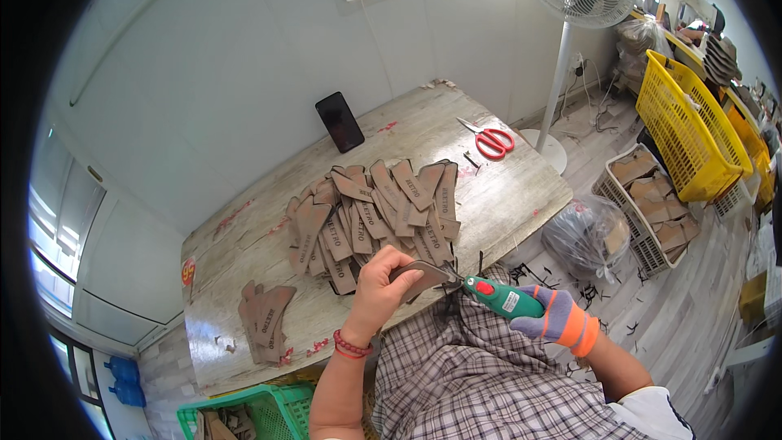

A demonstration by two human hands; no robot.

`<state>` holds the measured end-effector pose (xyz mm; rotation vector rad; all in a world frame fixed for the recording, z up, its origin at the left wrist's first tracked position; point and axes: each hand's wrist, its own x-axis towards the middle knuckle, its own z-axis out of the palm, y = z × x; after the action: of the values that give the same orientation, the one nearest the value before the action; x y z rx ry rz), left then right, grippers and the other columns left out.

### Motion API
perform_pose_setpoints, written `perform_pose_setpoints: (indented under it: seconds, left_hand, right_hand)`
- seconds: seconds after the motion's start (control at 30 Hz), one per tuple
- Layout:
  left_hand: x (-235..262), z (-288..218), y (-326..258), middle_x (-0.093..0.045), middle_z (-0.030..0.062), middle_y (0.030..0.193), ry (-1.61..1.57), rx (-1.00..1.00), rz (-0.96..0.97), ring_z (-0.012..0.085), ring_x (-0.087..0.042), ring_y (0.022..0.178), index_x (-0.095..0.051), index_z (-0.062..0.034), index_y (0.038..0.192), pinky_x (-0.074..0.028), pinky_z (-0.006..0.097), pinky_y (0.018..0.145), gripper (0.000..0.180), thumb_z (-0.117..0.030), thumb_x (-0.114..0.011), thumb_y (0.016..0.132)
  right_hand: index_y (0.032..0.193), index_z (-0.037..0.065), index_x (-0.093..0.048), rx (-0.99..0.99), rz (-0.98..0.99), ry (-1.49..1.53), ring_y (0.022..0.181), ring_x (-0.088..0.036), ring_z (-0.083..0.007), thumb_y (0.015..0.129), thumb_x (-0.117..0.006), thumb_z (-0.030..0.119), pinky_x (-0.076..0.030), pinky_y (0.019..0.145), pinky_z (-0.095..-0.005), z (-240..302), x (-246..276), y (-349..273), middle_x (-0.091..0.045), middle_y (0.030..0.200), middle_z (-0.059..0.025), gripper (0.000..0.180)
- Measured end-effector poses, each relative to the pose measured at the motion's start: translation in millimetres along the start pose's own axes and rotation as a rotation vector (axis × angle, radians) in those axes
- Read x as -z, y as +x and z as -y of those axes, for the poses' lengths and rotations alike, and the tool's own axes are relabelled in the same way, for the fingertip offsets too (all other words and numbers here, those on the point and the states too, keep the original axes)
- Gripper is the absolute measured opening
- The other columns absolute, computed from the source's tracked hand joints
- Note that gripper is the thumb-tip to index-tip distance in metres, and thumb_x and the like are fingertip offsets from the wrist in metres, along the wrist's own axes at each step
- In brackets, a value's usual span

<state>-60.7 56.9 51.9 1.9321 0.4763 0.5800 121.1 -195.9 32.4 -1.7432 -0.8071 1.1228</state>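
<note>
My left hand (376,287), bare with beaded bracelets at the wrist, pinches a brown leather-like cut piece (425,279) over the table's near edge. In a purple and orange work glove, my right hand (557,318) is wrapped round green handheld electric scissors (507,300) with a red button. Their tip meets the right end of the piece; the exact contact is too small to make out. Beyond my left hand lies a heap of similar brown pieces (358,224) with dark edges and printing. A smaller stack of pieces (265,322) rests to its left.
On the worn table (232,257) are red-handled scissors (492,143) and, leaning at the wall, a black phone (340,122). A fan (560,73), a plastic bag (585,236), a white crate (631,216) and a yellow basket (688,126) stand rightward. Below left is a green basket (285,407).
</note>
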Motion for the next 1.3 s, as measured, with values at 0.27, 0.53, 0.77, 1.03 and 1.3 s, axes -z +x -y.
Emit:
perform_pose_setpoints:
  seconds: [0.27,0.53,0.77,1.03,1.3]
  left_hand:
    - [-4,-5,1,-0.049,0.0002,0.078,0.017,-0.003,0.023,0.0088,-0.044,0.069,-0.063,0.0030,0.084,-0.036,0.023,0.063,0.012,-0.007,-0.069,0.082]
    - [-2,-4,2,-0.051,0.0016,0.078,0.041,0.011,0.100,0.0106,-0.047,0.069,-0.064,0.0029,0.084,-0.038,0.025,0.063,0.013,-0.009,-0.069,0.081]
    - [-7,-4,2,-0.049,0.0001,0.078,0.004,0.048,0.192,0.0093,-0.046,0.070,-0.064,0.0024,0.083,-0.038,0.025,0.064,0.012,-0.007,-0.070,0.080]
    - [8,14,-18,-0.053,0.0005,0.078,-0.082,0.189,0.166,0.0080,-0.049,0.073,-0.063,0.0037,0.083,-0.040,0.024,0.066,0.012,-0.007,-0.069,0.080]
    - [193,123,-88,-0.062,0.0043,0.087,0.776,0.290,-0.489,0.0174,-0.056,0.081,-0.065,-0.0013,0.093,-0.046,0.032,0.073,0.015,-0.011,-0.069,0.082]
  right_hand:
    - [0.125,0.002,-0.057,0.013,-0.001,-0.106,0.065,-0.060,-0.0069,0.076,-0.080,0.034,-0.050,0.061,-0.0236,1,-1,1,-0.069,0.087,-0.0060,0.062]
    - [0.124,0.000,-0.057,0.022,0.019,-0.114,0.070,-0.061,-0.0069,0.077,-0.080,0.034,-0.051,0.065,-0.0240,7,-3,1,-0.069,0.089,-0.0074,0.063]
    - [0.127,0.002,-0.056,0.029,0.036,-0.004,0.062,-0.058,-0.0054,0.078,-0.078,0.024,-0.047,0.056,-0.0210,12,-8,3,-0.067,0.083,-0.0018,0.058]
    - [0.126,0.002,-0.056,-0.014,0.057,-0.074,0.063,-0.058,-0.0051,0.079,-0.077,0.024,-0.046,0.055,-0.0207,26,-21,9,-0.067,0.083,-0.0024,0.056]
    - [0.119,0.000,-0.058,-0.045,0.038,0.063,0.063,-0.058,-0.0059,0.081,-0.077,0.023,-0.047,0.057,-0.0212,-3,-25,10,-0.065,0.080,-0.0023,0.048]
